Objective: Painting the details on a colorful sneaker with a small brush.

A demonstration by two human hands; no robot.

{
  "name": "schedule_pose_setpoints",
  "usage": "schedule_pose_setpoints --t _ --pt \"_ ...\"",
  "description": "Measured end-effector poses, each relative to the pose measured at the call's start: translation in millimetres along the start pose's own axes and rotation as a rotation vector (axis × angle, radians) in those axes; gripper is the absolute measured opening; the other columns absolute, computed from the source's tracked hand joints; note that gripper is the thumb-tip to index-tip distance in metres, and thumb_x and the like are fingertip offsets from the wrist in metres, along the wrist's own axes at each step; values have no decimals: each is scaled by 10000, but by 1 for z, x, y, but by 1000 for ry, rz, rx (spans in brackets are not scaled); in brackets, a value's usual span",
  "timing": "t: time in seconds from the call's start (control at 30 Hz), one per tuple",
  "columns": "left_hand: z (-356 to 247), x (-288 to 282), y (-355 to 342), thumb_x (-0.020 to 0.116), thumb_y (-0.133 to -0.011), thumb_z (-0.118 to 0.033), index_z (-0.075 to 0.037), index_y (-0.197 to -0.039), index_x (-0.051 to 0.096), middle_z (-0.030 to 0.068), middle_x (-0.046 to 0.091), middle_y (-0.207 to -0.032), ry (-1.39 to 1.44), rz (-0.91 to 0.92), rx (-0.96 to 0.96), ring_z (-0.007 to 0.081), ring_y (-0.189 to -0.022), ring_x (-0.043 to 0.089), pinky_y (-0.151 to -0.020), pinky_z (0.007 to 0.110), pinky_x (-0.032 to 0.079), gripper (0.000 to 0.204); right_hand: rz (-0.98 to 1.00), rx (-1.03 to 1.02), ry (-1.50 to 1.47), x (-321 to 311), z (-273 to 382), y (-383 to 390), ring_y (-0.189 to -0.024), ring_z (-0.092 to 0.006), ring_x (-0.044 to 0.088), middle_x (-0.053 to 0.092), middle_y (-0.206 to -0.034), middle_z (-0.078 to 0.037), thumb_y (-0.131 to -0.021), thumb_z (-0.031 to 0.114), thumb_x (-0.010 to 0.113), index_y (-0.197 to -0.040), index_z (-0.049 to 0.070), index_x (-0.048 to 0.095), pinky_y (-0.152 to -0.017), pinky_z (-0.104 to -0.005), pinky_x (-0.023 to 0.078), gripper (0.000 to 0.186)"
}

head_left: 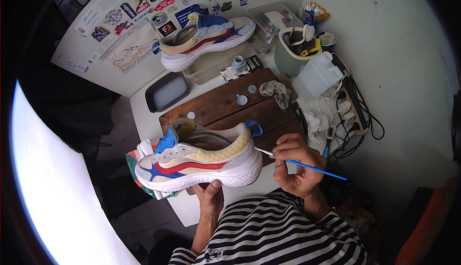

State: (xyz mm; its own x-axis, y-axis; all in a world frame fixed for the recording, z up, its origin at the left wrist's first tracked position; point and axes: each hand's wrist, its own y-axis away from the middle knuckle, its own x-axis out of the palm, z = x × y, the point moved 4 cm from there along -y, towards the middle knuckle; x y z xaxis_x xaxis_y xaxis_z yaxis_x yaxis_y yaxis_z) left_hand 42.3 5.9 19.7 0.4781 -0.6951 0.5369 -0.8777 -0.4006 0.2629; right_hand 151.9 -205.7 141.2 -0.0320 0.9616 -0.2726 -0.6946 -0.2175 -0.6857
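Note:
My left hand [210, 198] is closed around the white sole of a sneaker [194, 165] from below, holding it up with the toe to the left. The sneaker has cream, grey and blue panels, a red side stripe, a yellowish collar and a coiled metal shoe tree inside. In my right hand [300, 165], a thin paintbrush [321, 170] with a blue handle is pinched. Its pale tip is close to the sneaker's heel; whether they touch, I cannot tell. A matching sneaker [206, 44] rests on a clear plastic container [204, 70] at the back.
A dark wooden board [216, 105] bears small round lids [242, 100] and a stained cloth [276, 93]. Behind it stand an open paint jar [238, 65] and a grey tray [166, 92]. At right are a green bucket [291, 56], a white jug [319, 77] and loose cables [370, 114].

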Motion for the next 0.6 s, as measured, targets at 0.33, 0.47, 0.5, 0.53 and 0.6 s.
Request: schedule_pose_setpoints --t 0.33,0.47,0.5,0.53,0.6 --pt "-7 19 2 811 -759 -221 -33 -1451 321 133 476 -1385 -61 13 24 287 -1287 488 -1102 474 375 868 148 -151 198 20 27 8 -685 -208 639 652 -865 -86 -712 -29 699 -982 4 610 -824 -427 542 286" --pt "-4 10 1 805 -773 -231 -40 -1447 318 138 488 -1370 -66 12 6 300 -1272 502 -1098 492 377 853 98 -138 150 14 25 4 -657 -209 647 671 -843 -108 -746 -20 682 -965 7 608 -803 -441 553 233" --pt "-5 13 2 805 -773 -231 -40 -1447 318 138 488 -1370 -65 11 6 300 -1272 502 -1098 492 377 853 57 -135 155 11 22 2 -628 -205 655 686 -823 -123 -774 -13 664 -949 9 607 -787 -451 563 185" --pt "-8 19 2 830 -757 -195 -20 -1358 404 110 558 -1244 -4 -11 33 250 -1151 562 -1037 430 427 757 58 -135 154 10 20 1 -628 -205 655 686 -823 -123 -774 -13 664 -949 9 607 -787 -451 563 185" --pt "-9 21 2 855 -741 -158 0 -1268 489 82 629 -1118 58 -32 58 201 -1030 622 -977 368 477 661 56 -128 171 9 14 3 -688 -227 649 667 -855 -107 -720 -28 706 -983 7 609 -815 -436 548 283"
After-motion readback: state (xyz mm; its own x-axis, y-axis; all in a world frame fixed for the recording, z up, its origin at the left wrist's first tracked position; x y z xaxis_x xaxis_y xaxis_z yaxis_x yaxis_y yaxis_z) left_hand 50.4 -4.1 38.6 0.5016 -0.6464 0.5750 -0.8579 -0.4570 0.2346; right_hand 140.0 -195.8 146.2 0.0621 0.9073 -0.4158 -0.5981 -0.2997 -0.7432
